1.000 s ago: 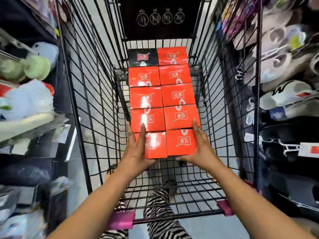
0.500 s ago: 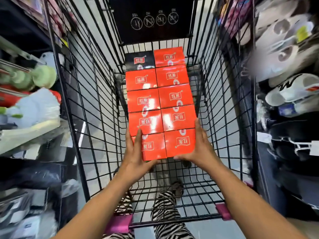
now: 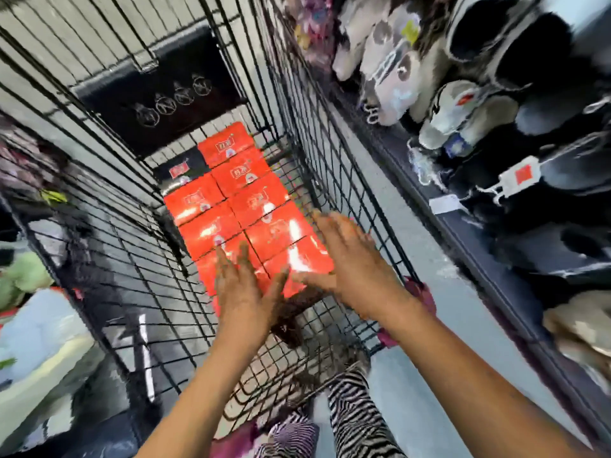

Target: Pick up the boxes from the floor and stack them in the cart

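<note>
Fluffy slippers [image 3: 463, 114] are hung in rows on the dark rack [image 3: 469, 239] at right, all blurred. A white tag with a red square [image 3: 520, 176] is seen among them. A green plush toy [image 3: 20, 279] and a pale soft item [image 3: 43, 332] are shelved at left. Zebra-striped trouser legs [image 3: 353, 414] are seen at the bottom, over grey floor [image 3: 403, 391].

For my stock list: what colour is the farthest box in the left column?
The box is black, red-labelled; head view.
</note>
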`<state>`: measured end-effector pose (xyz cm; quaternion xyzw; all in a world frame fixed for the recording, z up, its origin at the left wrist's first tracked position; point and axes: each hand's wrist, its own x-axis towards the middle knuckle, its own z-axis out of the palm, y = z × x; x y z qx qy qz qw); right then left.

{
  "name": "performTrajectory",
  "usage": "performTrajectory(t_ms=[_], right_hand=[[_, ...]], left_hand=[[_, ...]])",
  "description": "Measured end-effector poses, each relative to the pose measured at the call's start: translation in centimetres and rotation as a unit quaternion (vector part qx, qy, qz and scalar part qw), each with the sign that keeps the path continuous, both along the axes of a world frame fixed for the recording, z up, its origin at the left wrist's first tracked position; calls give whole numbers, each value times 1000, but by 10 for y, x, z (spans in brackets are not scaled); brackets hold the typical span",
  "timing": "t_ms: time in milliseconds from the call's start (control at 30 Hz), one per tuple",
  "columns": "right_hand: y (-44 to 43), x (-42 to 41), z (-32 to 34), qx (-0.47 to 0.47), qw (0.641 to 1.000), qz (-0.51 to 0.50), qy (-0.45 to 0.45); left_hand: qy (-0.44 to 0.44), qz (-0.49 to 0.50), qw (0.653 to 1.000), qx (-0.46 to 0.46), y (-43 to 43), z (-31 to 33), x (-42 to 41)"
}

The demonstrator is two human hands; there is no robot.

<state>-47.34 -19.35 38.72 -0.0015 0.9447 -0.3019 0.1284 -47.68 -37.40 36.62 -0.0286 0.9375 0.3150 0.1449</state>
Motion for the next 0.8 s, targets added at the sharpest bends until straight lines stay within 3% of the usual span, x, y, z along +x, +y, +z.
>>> performTrajectory(t_ms=[133, 267, 333, 567, 800], right_hand=[[19, 65, 45, -44, 974, -161, 151], [44, 133, 54, -56, 901, -374, 213], [59, 180, 52, -55, 860, -462, 211], [89, 408, 26, 15, 709, -681, 183], [50, 643, -34, 40, 486, -866, 113]], left_hand=[[111, -122, 983, 80, 57, 65, 4], [199, -312, 926, 81, 111, 115, 32], [232, -410, 880, 63, 139, 128, 56], [226, -651, 720, 85, 230, 117, 204], [222, -824, 515, 82, 280, 70, 415]])
